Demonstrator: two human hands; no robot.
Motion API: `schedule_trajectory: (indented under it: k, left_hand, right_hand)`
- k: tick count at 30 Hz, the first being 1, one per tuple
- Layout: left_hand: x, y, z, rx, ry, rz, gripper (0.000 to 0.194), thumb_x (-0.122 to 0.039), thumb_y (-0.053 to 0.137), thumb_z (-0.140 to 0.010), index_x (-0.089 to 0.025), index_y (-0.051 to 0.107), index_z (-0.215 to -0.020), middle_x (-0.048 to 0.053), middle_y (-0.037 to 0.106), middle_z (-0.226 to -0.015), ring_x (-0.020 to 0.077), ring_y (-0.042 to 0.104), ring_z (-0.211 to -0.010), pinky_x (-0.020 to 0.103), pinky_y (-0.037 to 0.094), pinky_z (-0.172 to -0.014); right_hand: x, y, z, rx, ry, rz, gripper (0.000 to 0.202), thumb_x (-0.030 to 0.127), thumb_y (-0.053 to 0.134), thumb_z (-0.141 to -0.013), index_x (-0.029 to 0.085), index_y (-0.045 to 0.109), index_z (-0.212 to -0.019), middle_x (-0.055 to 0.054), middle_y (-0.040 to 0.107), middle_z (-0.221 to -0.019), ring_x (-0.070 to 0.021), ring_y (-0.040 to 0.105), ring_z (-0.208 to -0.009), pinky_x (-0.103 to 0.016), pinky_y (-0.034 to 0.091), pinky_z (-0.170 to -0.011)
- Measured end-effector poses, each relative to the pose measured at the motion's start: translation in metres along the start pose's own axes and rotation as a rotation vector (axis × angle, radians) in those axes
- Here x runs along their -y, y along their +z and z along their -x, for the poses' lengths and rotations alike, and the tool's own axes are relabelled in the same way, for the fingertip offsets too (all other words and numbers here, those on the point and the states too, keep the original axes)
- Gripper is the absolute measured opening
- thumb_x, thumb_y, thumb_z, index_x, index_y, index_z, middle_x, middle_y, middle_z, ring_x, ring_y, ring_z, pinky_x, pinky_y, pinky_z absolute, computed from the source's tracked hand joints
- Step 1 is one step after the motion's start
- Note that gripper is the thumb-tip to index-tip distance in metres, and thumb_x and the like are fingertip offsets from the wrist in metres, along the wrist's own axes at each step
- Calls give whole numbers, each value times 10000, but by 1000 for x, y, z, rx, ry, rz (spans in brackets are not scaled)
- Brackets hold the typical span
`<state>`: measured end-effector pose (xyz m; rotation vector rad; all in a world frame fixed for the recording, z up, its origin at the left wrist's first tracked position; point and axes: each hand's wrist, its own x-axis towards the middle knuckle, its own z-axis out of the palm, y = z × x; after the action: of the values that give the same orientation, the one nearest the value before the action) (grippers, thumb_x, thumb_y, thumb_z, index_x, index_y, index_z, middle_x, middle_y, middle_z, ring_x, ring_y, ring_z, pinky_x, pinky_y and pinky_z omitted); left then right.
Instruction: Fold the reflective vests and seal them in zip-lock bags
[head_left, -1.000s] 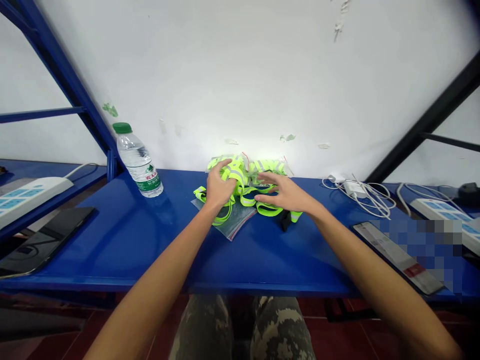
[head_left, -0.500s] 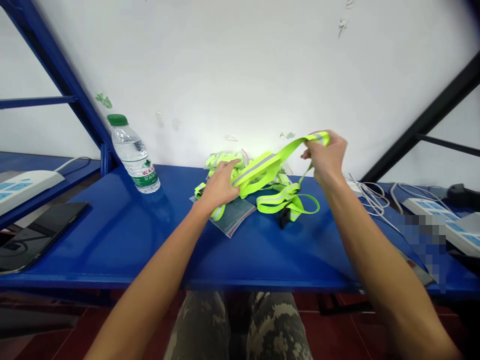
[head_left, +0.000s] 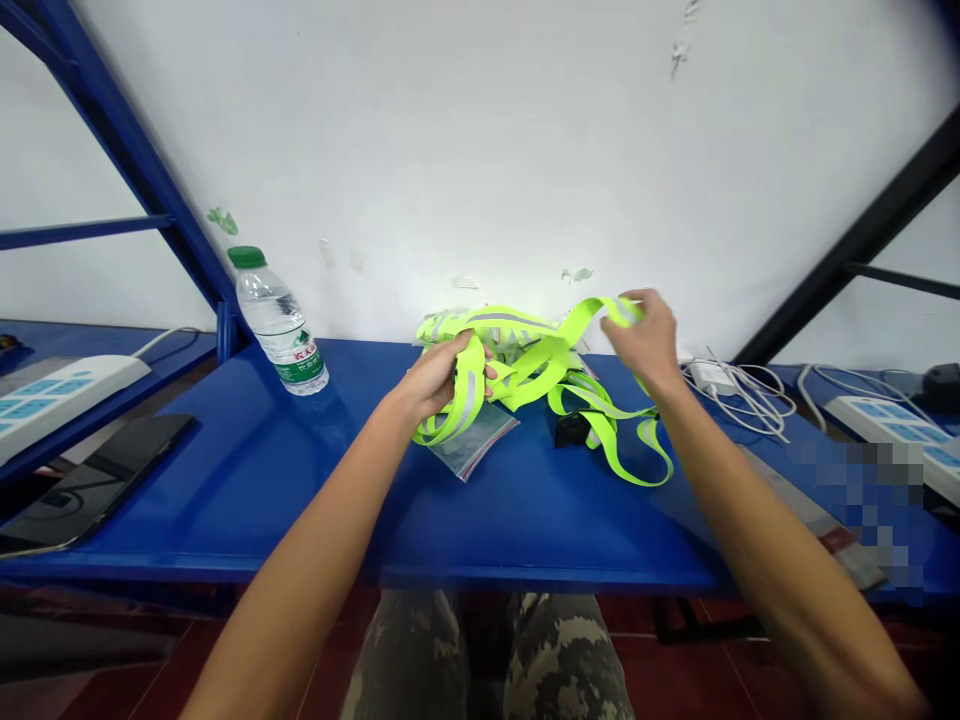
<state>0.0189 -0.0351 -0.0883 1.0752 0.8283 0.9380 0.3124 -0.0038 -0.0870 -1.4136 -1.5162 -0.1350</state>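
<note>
A neon yellow strap [head_left: 551, 352] with a silver stripe stretches between my two hands. My left hand [head_left: 444, 376] is closed on its left part, and a loop hangs over the fingers. My right hand [head_left: 646, 335] pinches the right part, raised above the table. Below it, more of the strap lies in loose curls beside a black buckle [head_left: 571, 430]. A clear zip bag [head_left: 474, 440] lies flat under my left hand. Behind the strap, against the wall, are packed neon strips in clear bags [head_left: 442, 325], partly hidden.
On the blue table [head_left: 480, 530], a water bottle [head_left: 286, 330] with a green cap stands at the left. A dark phone [head_left: 94, 485] and a power strip [head_left: 67, 395] are farther left. White cables [head_left: 739, 395] and another power strip [head_left: 900, 430] lie at the right.
My left hand has turned and closed around the strap, with a loop now over it. My right hand has come slightly lower, and the strap's loose curls have shifted right.
</note>
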Motion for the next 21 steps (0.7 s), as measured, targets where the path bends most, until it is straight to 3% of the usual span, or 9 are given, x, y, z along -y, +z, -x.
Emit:
schedule_trajectory:
  k: [2,4,6,8,10,13,16,19,21]
  left_hand:
    - [1,-2,-2,-1,-43,76,441,-546,419,-942,-167,630,-867,70,663,-682,176,624,-559,336,548,-601]
    - [1,-5,-3,-18,-47,116,518,-602,360,-942,-172,640,-878,77,662,-700,177,620,-567,347,552,-614]
    - [0,-8,-5,-47,-11,132,575,-656,335,-923,-174,645,-886,75,651,-704,177,608,-555,365,552,-619]
    - [-3,-11,-5,-79,43,118,606,-706,348,-893,-174,639,-881,65,631,-698,170,594,-547,375,553,-634]
    - [-6,-12,-6,-111,103,84,599,-728,390,-869,-179,627,-898,45,599,-679,148,571,-541,355,550,-643]
    - [-7,-15,-8,-182,184,6,551,-703,488,-846,-187,620,-986,5,529,-626,105,488,-493,278,501,-562]
    - [-3,-22,-14,-412,267,-163,440,-563,656,-793,-177,633,-1002,-18,505,-625,79,430,-479,218,412,-483]
    - [5,-33,-19,-644,359,-455,419,-404,732,-717,-168,634,-1049,-4,588,-724,111,527,-582,229,441,-552]
    - [9,-39,-20,-607,361,-740,422,-401,737,-692,-169,646,-1032,30,649,-811,175,613,-716,280,484,-665]
  right_hand:
    - [20,0,17,87,-188,45,524,309,660,-735,159,559,-1228,-166,579,-1222,-336,509,-1169,-517,434,-969]
    - [41,-3,33,240,-327,-1,478,322,664,-751,180,595,-1202,-153,584,-1263,-328,509,-1194,-496,439,-980]
    - [58,-7,45,533,-315,-122,328,353,621,-809,174,651,-1082,-111,682,-1049,-255,628,-953,-413,513,-843]
    - [66,-9,52,871,-264,-191,269,396,610,-834,171,682,-964,-65,710,-857,-193,645,-739,-337,524,-705]
    - [63,-9,55,1087,-255,-123,275,426,669,-795,182,698,-919,-53,725,-856,-185,654,-722,-310,511,-670]
    - [45,-4,55,1138,-269,73,332,368,753,-722,198,695,-1002,-63,728,-1009,-217,664,-853,-318,500,-729]
    - [27,1,55,1090,-255,135,470,303,761,-714,198,627,-1151,-73,696,-1110,-228,640,-959,-316,482,-776]
    - [23,5,58,1084,-248,152,406,247,709,-764,205,604,-1154,-55,700,-1056,-205,638,-912,-283,453,-726]
    - [28,8,61,1079,-255,191,311,133,612,-799,206,623,-1102,-35,715,-933,-187,642,-834,-263,417,-671]
